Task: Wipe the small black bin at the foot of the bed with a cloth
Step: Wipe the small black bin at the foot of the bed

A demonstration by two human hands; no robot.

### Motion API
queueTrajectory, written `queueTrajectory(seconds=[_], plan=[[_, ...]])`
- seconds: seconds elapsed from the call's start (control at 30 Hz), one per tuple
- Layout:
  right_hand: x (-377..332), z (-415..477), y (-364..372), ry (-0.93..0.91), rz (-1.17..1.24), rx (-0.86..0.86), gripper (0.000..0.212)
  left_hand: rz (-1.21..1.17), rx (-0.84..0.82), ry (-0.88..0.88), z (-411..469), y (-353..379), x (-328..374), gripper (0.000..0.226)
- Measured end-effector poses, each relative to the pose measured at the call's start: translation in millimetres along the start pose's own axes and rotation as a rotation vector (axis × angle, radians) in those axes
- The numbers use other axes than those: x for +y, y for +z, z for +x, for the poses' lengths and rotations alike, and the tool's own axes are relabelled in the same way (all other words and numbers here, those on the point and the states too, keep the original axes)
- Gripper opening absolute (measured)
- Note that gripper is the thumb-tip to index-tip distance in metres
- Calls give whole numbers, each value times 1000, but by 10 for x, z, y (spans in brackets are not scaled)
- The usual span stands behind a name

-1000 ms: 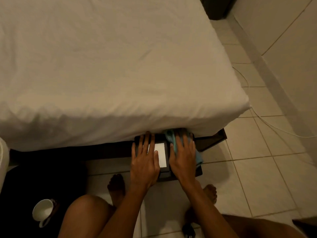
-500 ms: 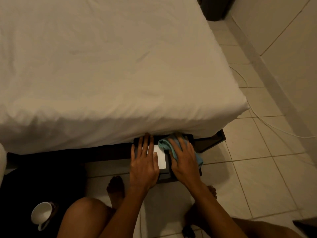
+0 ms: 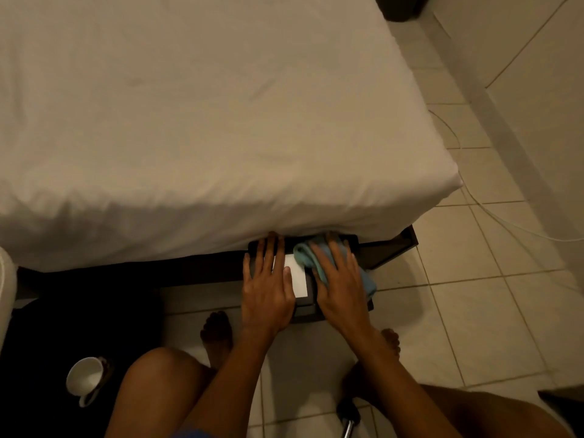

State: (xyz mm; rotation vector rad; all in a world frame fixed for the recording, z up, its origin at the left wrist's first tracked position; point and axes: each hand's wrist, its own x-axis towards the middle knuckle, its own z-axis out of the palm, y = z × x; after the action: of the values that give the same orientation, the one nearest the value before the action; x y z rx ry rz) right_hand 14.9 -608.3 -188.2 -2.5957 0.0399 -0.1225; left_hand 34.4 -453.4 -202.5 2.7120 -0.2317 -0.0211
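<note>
The small black bin (image 3: 306,306) stands on the tiled floor, tucked against the bed's foot, with a white rectangle (image 3: 296,277) on its top. My left hand (image 3: 268,286) lies flat on the bin's left side, fingers spread and reaching under the sheet's edge. My right hand (image 3: 339,287) presses a light blue cloth (image 3: 308,255) onto the bin's right side; the cloth bunches out past my fingers and hangs off the right edge. The far part of the bin is hidden under the mattress overhang.
The white-sheeted bed (image 3: 205,121) fills the upper view. A white cup (image 3: 83,379) lies on a dark mat (image 3: 79,327) at lower left. A white cable (image 3: 505,222) runs along the tiles by the right wall. My bare knees and feet are below the bin.
My right hand has pushed the cloth leftward across the bin's top, so it now bunches beside the white rectangle. The left hand has stayed in place.
</note>
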Motion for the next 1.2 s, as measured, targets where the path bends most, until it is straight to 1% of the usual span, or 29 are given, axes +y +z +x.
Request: queueTrajectory(seconds=[0.1,0.17,0.27,0.33,0.43,0.5,0.6,0.7,0.77,0.83,0.9,0.97,1.03,1.13,1.2], plan=[[2,-404,-91,-59,26,-62,58,-7,-8,16,-2,4,-6,59],[94,-284,-109,-80,-1,-73,58,-12,4,10,3,12,-3,60],[160,37,-143,-48,-17,-68,57,-5,11,7,7,9,10,59],[127,-106,-168,-70,-4,-87,60,1,-6,11,4,-4,16,59],[166,-474,-232,-151,19,-169,59,-6,-10,11,0,-1,20,59],[247,-369,-254,-156,-12,-188,58,-18,-10,13,7,0,26,59],[227,-45,-209,-92,-27,-110,64,-9,-2,8,2,5,32,59],[108,-147,-143,11,-7,-50,66,-11,-4,9,5,-8,38,59],[6,-380,-109,13,5,-65,62,-11,-12,11,-5,-1,30,59],[30,-424,-83,-12,-1,-73,59,-5,-13,15,-4,14,21,59],[121,-195,-85,-17,-35,-42,61,-5,5,14,3,29,20,59],[211,90,-102,54,-83,14,65,2,6,14,11,28,22,59],[224,182,-132,129,-94,74,66,14,7,8,0,23,24,58],[150,-155,-85,128,-73,97,71,8,3,-5,14,4,34,58],[107,-432,-54,121,-54,86,68,7,-9,0,-2,8,38,58]])
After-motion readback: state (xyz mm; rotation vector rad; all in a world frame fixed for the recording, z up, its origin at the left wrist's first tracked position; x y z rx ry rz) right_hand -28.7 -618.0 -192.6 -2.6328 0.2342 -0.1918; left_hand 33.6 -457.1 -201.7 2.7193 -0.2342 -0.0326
